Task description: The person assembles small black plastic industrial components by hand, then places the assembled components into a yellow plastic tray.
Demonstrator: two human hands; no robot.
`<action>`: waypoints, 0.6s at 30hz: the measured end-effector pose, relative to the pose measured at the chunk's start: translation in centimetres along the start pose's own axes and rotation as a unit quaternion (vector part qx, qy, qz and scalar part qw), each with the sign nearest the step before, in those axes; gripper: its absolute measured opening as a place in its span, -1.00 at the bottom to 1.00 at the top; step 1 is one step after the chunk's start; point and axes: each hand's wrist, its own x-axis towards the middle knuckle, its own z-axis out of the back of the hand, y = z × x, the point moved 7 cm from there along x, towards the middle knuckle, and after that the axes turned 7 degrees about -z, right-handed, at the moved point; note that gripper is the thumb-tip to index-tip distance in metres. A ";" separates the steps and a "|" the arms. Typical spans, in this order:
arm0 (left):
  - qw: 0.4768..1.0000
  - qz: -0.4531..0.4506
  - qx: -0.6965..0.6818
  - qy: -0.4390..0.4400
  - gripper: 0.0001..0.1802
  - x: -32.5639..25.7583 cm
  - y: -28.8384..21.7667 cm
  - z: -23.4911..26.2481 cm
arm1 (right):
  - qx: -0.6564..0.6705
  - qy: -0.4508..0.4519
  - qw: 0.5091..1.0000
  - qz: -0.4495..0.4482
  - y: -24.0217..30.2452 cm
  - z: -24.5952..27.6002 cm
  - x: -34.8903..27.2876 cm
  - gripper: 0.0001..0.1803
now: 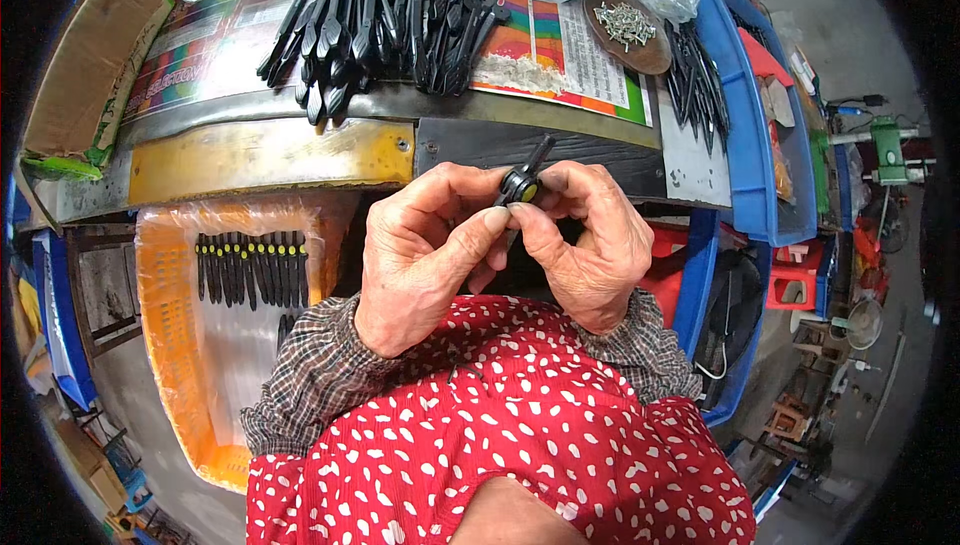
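Pinches a black piece (512,185) between the fingertips, in front of the body and close by the near edge of the table (270,160). Grips from the left with the thumb and bent fingers of the left hand (425,255); grips from the right with the thumb and fingers of the right hand (595,245), just beside a round joint bearing a yellow-green disc (531,192). Points a slim black arm (541,152) of it up and away, toward the table.

Looks partway along overall. Shows as done, most likely, in a row of black pieces with yellow-green discs (252,270), laid side by side in the plastic-lined orange basket (165,345) on the left, with a few more dark tips (285,328) lower down, partly hidden by the checked sleeve (320,360).

Leaves plenty to do, judging by the supplies across the table: in a large heap of loose black parts (345,35) at the far side, in a bundle of slender black parts (695,85) near the blue crate (735,135), and in small silvery screws (625,25) on a brown dish (655,58). Seems well advanced on the held one, with disc in place; impossible to tell, behind the fingers, about any screw in it.
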 end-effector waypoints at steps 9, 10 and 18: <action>1.000 -0.016 0.022 -0.009 -0.77 -0.1 0.0 0.1 | -0.042 0.012 0.999 0.028 0.6 -0.1 0.4 -0.67; 1.000 -0.016 0.021 -0.008 -0.77 0.0 0.0 0.0 | -0.051 0.012 0.998 0.039 0.7 -0.1 0.4 -0.67; 0.999 -0.011 0.033 -0.016 -0.76 -0.1 0.0 0.1 | -0.049 0.023 0.998 0.041 0.6 0.0 0.6 -0.70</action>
